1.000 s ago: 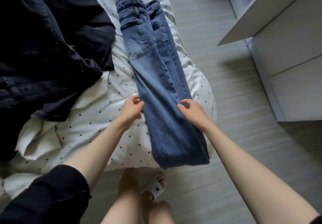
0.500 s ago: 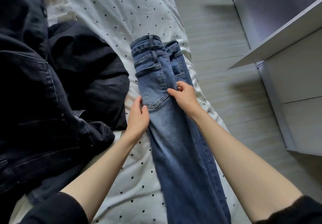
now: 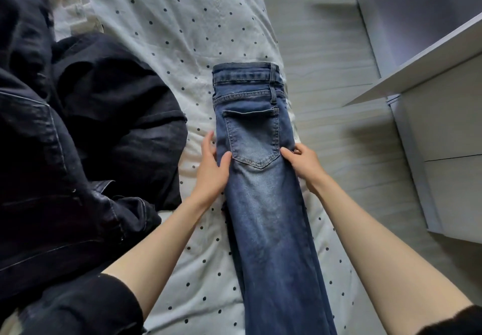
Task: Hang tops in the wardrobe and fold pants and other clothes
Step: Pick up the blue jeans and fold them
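Note:
Blue jeans (image 3: 263, 204), folded lengthwise with one back pocket up, lie along the right side of the dotted white bed sheet (image 3: 182, 34), waistband at the far end. My left hand (image 3: 210, 170) rests against the jeans' left edge just below the pocket, fingers straight beside the denim and thumb laid on top. On the opposite edge, at the same height, my right hand (image 3: 305, 163) grips the denim with its thumb on top and fingers curled over the side. The leg ends run out of view at the bottom.
A heap of black clothes (image 3: 117, 115) and a dark denim jacket (image 3: 39, 178) cover the bed's left side. The bed edge lies just right of the jeans, with pale floor (image 3: 339, 139) beyond. A white cabinet (image 3: 448, 131) with an open door stands at the right.
Both hands slid up the jeans from the knee area to the back pocket. The jeans now lie straighter, and the view has moved closer over the bed.

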